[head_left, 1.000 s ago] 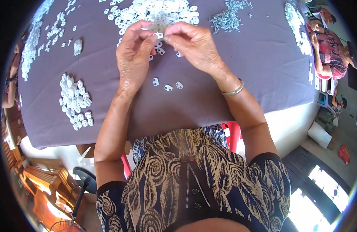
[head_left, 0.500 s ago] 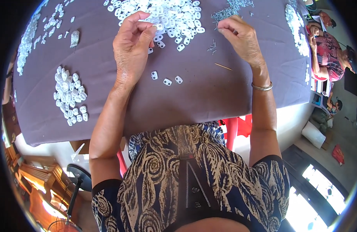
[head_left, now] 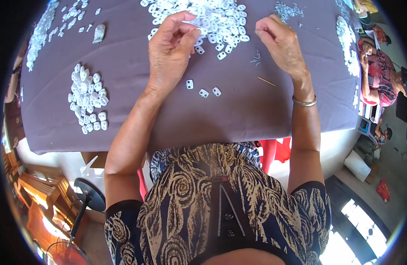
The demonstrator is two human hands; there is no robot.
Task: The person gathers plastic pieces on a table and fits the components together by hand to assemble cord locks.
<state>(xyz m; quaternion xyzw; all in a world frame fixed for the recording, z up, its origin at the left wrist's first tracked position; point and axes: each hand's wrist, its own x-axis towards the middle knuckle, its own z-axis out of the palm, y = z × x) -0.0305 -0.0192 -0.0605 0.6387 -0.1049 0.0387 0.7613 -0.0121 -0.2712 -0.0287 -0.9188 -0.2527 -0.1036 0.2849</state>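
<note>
My left hand (head_left: 170, 51) pinches a small white plastic piece (head_left: 204, 32) between thumb and fingertips, just in front of a large heap of similar white two-holed pieces (head_left: 221, 22). My right hand (head_left: 280, 44) is closed in a pinch beside a pile of small grey screws (head_left: 289, 11); whatever its fingertips hold is hidden. Between the forearms, three loose white pieces (head_left: 204, 93) lie apart from the heap. A few grey screws (head_left: 256, 57) and a thin wooden stick (head_left: 267, 81) rest left of my right wrist.
A separate cluster of white pieces (head_left: 86, 99) sits on the brown tablecloth (head_left: 216, 121) at left. Behind it lies a small silvery object (head_left: 99, 33). More white pieces (head_left: 346, 44) line the right edge, where another person (head_left: 380, 73) sits. A black stand fan (head_left: 89, 194) stands at lower left.
The whole view has shifted a little. My hands have drawn slightly closer together, and the right fingertips have come away from the grey screw pile.
</note>
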